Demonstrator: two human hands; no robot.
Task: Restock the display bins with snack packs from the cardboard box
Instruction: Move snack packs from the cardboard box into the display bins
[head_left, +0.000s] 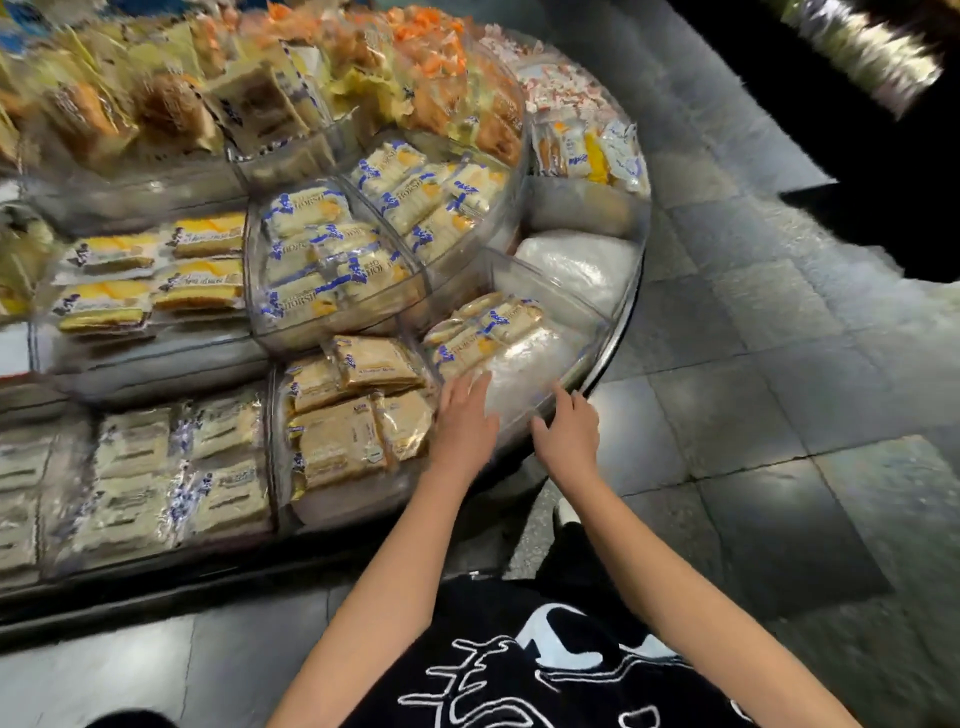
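The left hand (465, 415) is being laid flat, fingers straight, on the white plastic padding (524, 364) inside the clear display bin (592, 332) just ahead of both hands. The right hand (569, 431) is being held loosely curled and empty at that bin's near wall, though contact cannot be told. Blue-printed snack packs (483, 325) are being shown stacked just beyond the left fingertips, and tan cracker packs (353, 405) are being displayed beside the left hand's outer side.
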